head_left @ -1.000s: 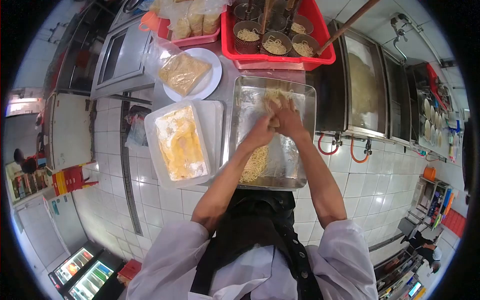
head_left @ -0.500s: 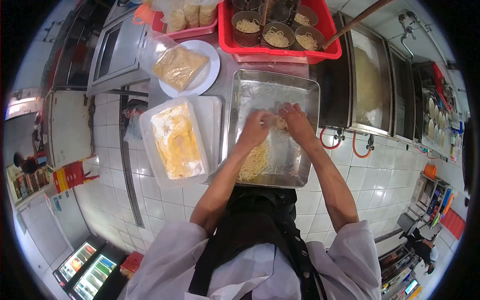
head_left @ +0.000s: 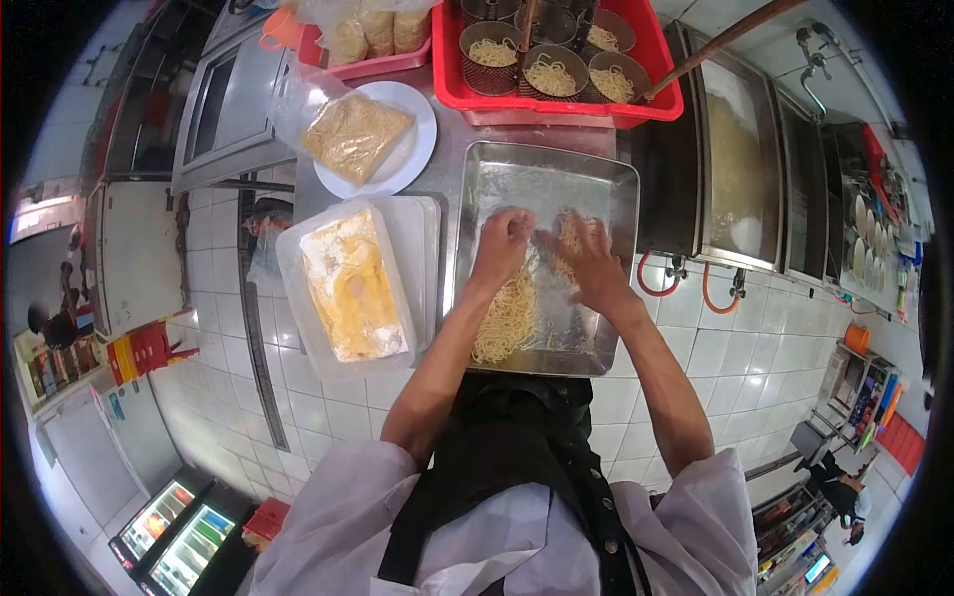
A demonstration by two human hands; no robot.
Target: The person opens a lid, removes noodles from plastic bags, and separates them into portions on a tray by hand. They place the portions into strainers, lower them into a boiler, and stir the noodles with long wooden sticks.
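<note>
A metal tray (head_left: 584, 343) lies on the counter in front of me. Inside it, a pile of thin yellow noodles (head_left: 505, 326) sits along the left side, and a smaller clump of noodles (head_left: 574, 234) is on the right. My left hand (head_left: 503, 246) hovers over the far end of the pile with curled fingers; whether anything is pinched in them is hidden. Fingers spread, my right hand (head_left: 590, 266) is over the smaller clump, partly covering it and slightly blurred.
Left of the tray, a plastic tub (head_left: 290, 260) holds a yellow, floury mass. Beyond it, a white plate (head_left: 422, 134) carries bagged crumbs (head_left: 355, 137). A red bin (head_left: 556, 114) with noodle-filled strainers (head_left: 487, 74) stands behind the tray. A metal vat (head_left: 730, 179) is at right.
My hands, close together over the tray before, have moved apart. My right hand has come nearer to me and opened, with the smaller clump now showing beneath it.
</note>
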